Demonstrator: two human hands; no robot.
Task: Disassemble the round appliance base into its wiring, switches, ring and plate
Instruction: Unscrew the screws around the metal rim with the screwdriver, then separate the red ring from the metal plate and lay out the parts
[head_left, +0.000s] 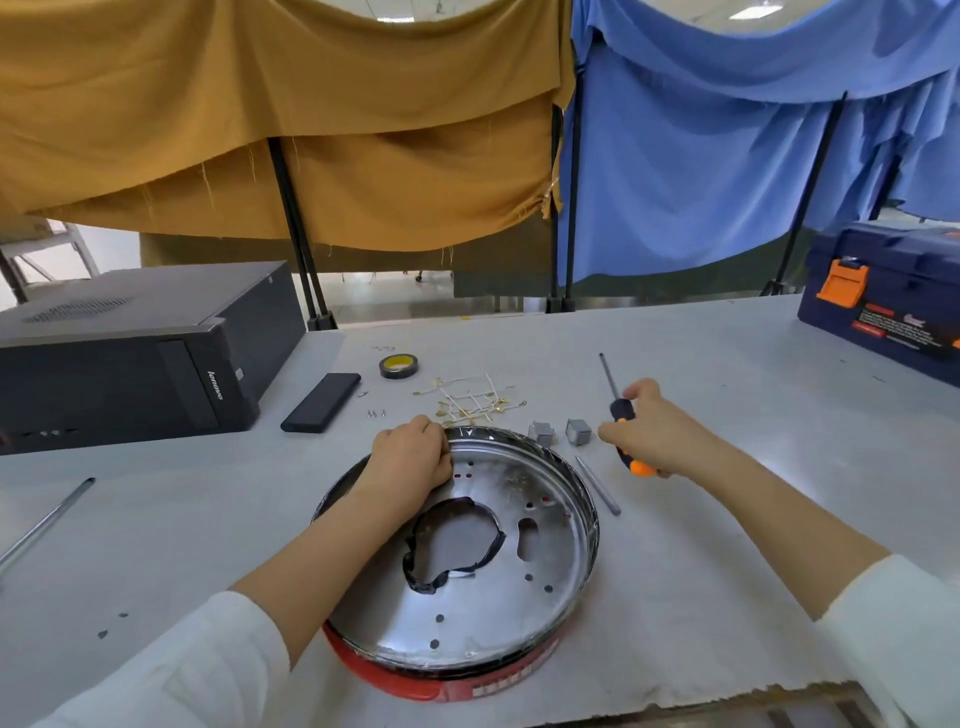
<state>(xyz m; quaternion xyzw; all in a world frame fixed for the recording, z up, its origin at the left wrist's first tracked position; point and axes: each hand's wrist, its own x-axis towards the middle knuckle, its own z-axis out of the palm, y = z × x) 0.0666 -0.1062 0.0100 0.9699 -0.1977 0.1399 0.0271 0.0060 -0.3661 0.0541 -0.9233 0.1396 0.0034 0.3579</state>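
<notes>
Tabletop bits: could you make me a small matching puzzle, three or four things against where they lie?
Things:
1. tape roll
2. screwdriver
3. two grey switches
4. toolbox

Places:
A. far right table edge
B. gripped by the right hand
C. just beyond the round base
D. behind the loose wiring

Pairs: 1-D, 2-B, 3-C, 4-A

The left hand (413, 457) grips the far rim of the round base (457, 561) near the table's (727, 519) front edge. The right hand (649, 434) holds a screwdriver (621, 415) beside two grey switches (560, 433).
</notes>
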